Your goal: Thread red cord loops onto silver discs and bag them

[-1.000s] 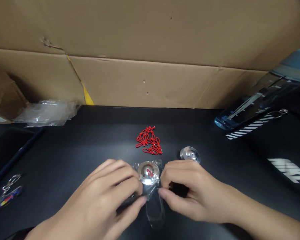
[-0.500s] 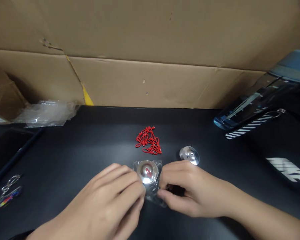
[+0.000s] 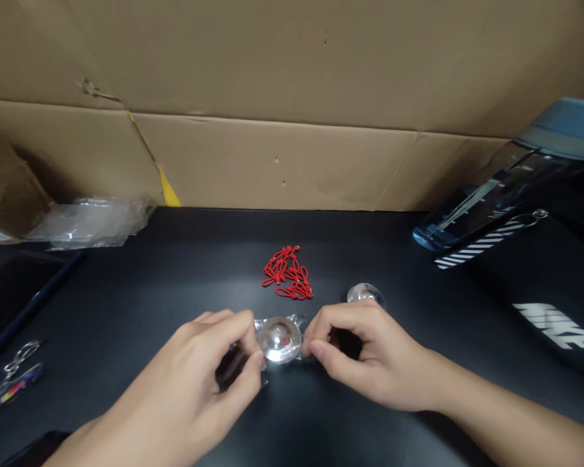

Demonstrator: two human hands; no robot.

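Observation:
A small round metal disc (image 3: 278, 349) with a domed middle, like a finger cymbal, lies inside a clear plastic bag (image 3: 298, 320). A faint red patch shows on its shiny face. Thumb and forefinger of my left hand (image 3: 209, 376) pinch the bag's left edge. On the opposite side, my right hand (image 3: 365, 353) pinches the bag's right edge. Just behind my right hand sits more shiny metal discware (image 3: 363, 293), partly covered by the knuckles. Beyond the bag lies a pile of red cord loops (image 3: 288, 274), touched by neither hand.
Clear plastic bags (image 3: 92, 224) lie at the back left by a cardboard box (image 3: 10, 188). A cardboard wall (image 3: 282, 162) closes off the back. To the right are a blue water bottle (image 3: 491, 188) and a black NIKE item (image 3: 555, 324). A keychain (image 3: 17, 386) rests at left.
The bag has been drawn flatter around the disc, and the red loop seen on it shows less clearly. My left hand has turned to a thumb-and-finger pinch at the bag's left edge.

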